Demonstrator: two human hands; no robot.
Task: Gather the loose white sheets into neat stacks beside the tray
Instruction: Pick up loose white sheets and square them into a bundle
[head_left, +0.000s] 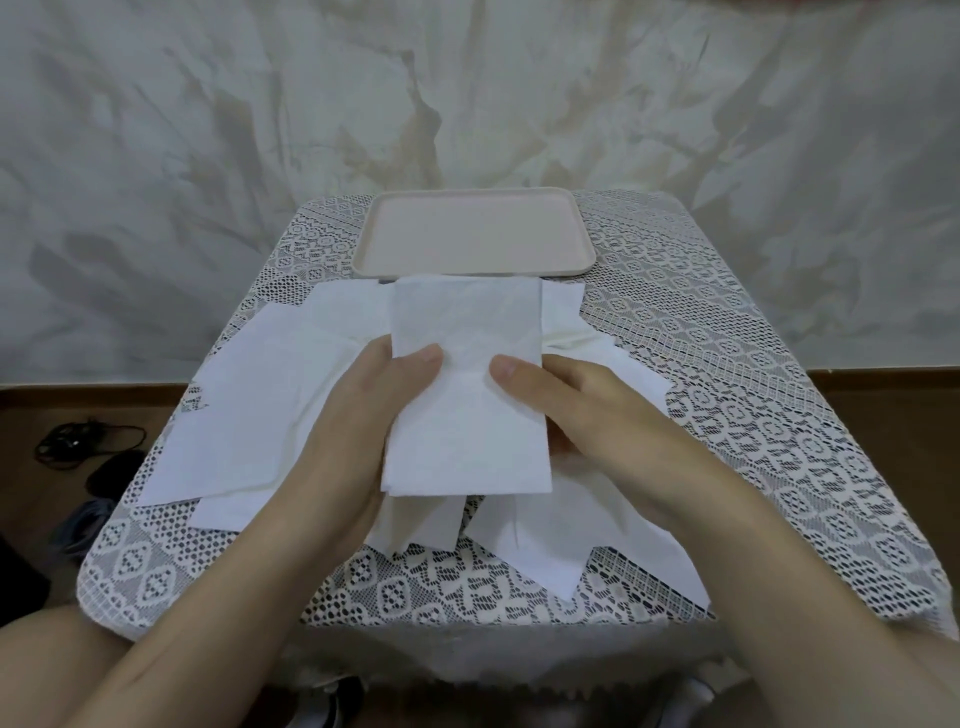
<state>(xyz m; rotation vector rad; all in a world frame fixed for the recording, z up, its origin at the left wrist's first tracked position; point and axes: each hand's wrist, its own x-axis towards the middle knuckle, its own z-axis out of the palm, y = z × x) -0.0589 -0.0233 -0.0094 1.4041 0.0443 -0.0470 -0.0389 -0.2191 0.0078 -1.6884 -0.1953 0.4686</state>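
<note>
A folded white sheet is held up above the middle of the table. My left hand grips its left edge, thumb on top and fingers under it. Its right edge is gripped the same way by my right hand. Several loose white sheets lie spread and overlapping on the lace cloth beneath and to both sides, some partly hidden by my hands and arms. The beige tray sits at the far side of the table with nothing in it; the held sheet's top edge overlaps its near rim in view.
A lace tablecloth covers the small table, bare on its right side and along the near edge. A draped cloth wall hangs behind. Dark cables and objects lie on the floor to the left.
</note>
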